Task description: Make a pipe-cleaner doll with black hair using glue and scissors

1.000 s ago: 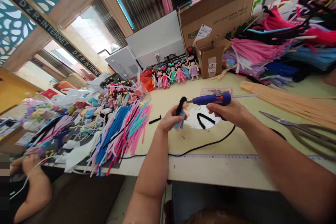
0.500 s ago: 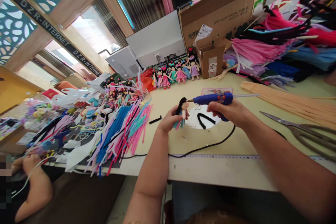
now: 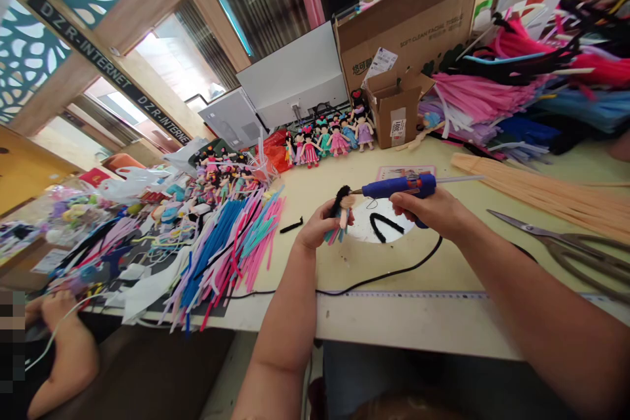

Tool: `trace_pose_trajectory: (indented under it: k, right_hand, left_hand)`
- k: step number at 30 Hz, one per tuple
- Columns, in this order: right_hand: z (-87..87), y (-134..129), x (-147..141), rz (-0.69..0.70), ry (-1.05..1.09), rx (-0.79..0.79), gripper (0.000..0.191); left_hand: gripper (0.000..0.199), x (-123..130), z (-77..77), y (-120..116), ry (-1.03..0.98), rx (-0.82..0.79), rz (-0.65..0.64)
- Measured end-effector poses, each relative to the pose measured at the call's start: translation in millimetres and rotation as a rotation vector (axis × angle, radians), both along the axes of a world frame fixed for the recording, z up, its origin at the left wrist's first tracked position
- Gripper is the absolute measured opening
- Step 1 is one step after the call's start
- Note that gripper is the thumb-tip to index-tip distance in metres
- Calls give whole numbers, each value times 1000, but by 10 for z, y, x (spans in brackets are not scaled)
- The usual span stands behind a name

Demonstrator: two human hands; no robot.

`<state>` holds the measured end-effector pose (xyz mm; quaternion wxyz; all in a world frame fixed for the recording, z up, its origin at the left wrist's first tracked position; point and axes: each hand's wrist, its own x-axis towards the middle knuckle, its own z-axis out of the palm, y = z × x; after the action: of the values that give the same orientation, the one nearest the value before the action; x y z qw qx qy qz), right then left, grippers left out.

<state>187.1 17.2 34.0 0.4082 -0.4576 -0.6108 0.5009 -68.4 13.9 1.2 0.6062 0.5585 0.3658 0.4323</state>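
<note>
My left hand [image 3: 317, 226] is closed around a small pipe-cleaner doll [image 3: 344, 209] with black hair, a pale face and a bluish skirt. In my right hand [image 3: 433, 210] is a blue hot glue gun [image 3: 398, 186], a clear glue stick poking out of its back end. Its nozzle points left and meets, or nearly meets, the side of the doll's head; whether it touches I cannot tell. A bent black pipe cleaner [image 3: 378, 228] lies on a white round disc [image 3: 361, 231] just below the gun. Left of my left hand rests a short black piece [image 3: 291, 226].
Large scissors [image 3: 556, 236] and beige pipe cleaners [image 3: 536, 190] lie at right. A black cord [image 3: 388, 275] crosses the table. Colourful pipe cleaners [image 3: 221, 243] spread at left, near a co-worker's arm [image 3: 73, 335]. Finished dolls [image 3: 335, 134] stand before a monitor [image 3: 295, 72] and boxes [image 3: 394, 118].
The glue gun has shifted very slightly left and down with my right hand, its nozzle staying at the doll's head. My left hand keeps its hold on the doll.
</note>
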Motion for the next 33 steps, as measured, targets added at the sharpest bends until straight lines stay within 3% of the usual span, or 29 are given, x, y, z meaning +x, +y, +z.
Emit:
trace_pose_trajectory:
  k: [33]
  right_hand:
    - [75, -18, -24, -75, -21, -29, 30]
  left_hand:
    - [44, 13, 45, -28, 35, 10, -26]
